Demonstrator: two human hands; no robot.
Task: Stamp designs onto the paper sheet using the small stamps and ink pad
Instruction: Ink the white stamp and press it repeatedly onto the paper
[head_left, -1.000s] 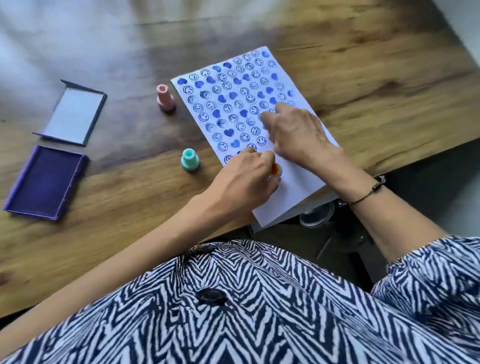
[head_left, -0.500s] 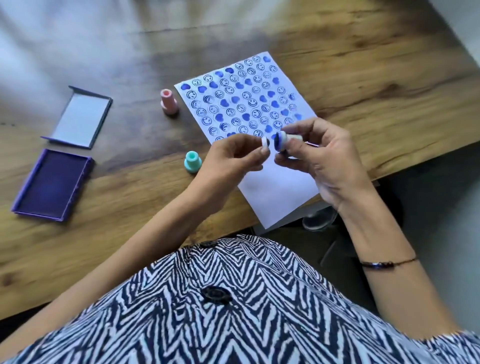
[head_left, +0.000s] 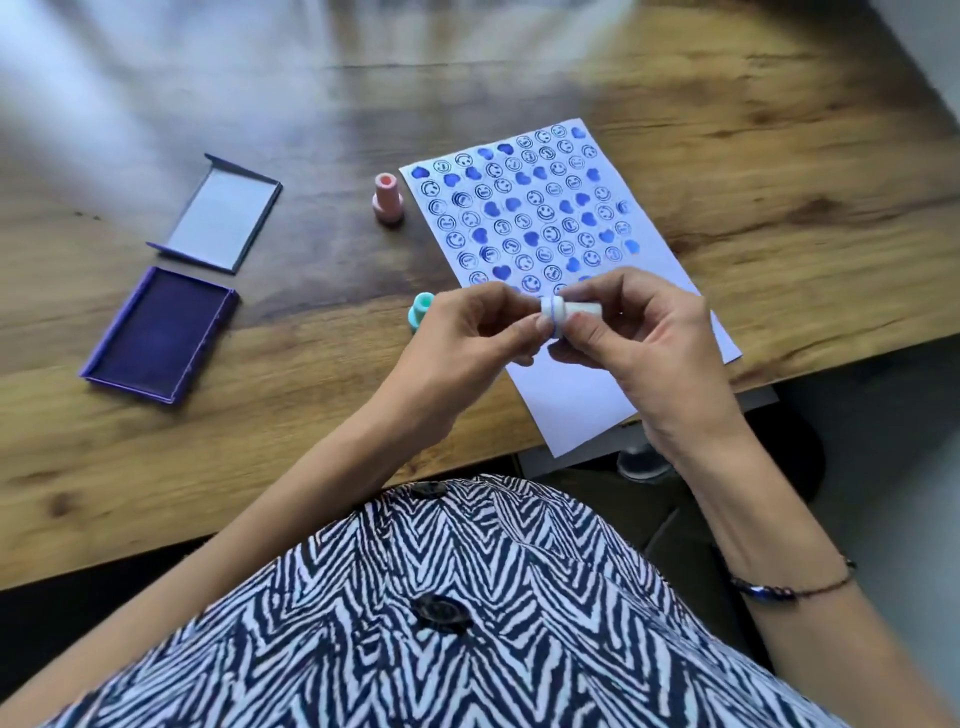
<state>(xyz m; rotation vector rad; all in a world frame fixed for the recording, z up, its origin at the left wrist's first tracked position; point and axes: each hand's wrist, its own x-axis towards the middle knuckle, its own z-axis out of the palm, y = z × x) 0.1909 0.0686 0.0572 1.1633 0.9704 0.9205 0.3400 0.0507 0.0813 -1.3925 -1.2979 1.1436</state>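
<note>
A white paper sheet (head_left: 587, 395) lies slanted near the table's front edge, its upper part covered with blue smiley and heart prints. Above it my right hand (head_left: 644, 338) holds a small white stamp (head_left: 571, 310) sideways, its blue face turned left. The fingertips of my left hand (head_left: 467, 338) pinch at that face end. A pink stamp (head_left: 387, 200) stands left of the sheet. A teal stamp (head_left: 420, 307) stands partly hidden behind my left hand. The open purple ink pad (head_left: 161, 332) lies far left.
The ink pad's lid (head_left: 221, 215) lies open-side up behind the pad. The wooden table (head_left: 779, 218) ends just below the sheet, whose lower corner overhangs the edge. A dark chair base shows under the table at right.
A second ago both hands were pressing down on the sheet. They have since lifted off it, and now hold the white stamp sideways in the air between them.
</note>
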